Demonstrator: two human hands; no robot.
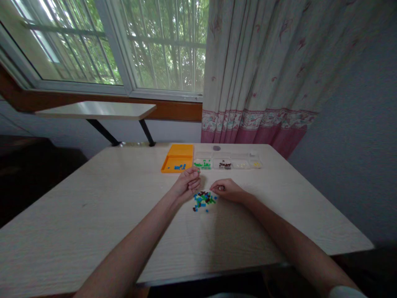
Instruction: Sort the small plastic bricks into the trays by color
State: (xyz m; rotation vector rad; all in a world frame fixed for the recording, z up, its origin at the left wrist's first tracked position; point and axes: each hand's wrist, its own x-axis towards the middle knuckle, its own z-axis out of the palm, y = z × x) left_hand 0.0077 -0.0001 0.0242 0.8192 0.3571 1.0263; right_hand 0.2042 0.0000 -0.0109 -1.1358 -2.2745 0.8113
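Note:
My left hand [187, 181] is closed in a pinch just in front of the clear box, with what looks like a small green piece at its fingertips. Beside the pile, my right hand [228, 190] is curled with thumb and finger together; a dark spot shows between its fingers, too small to name. Between and below the hands lies a loose pile of small blue, green and dark brown pieces [203, 204]. Blue pieces [180, 167] sit in an open orange box [177, 150]. The clear divided box [245, 156] holds green pieces [203, 164], brown pieces [224, 164] and yellow pieces [257, 164].
The pale wooden table [102, 207] stands against the wall below a window. A raised white shelf [99, 109] on black legs rises at its back left. Behind the boxes lies a grey round object [216, 148]. A patterned curtain [257, 82] hangs at the back right.

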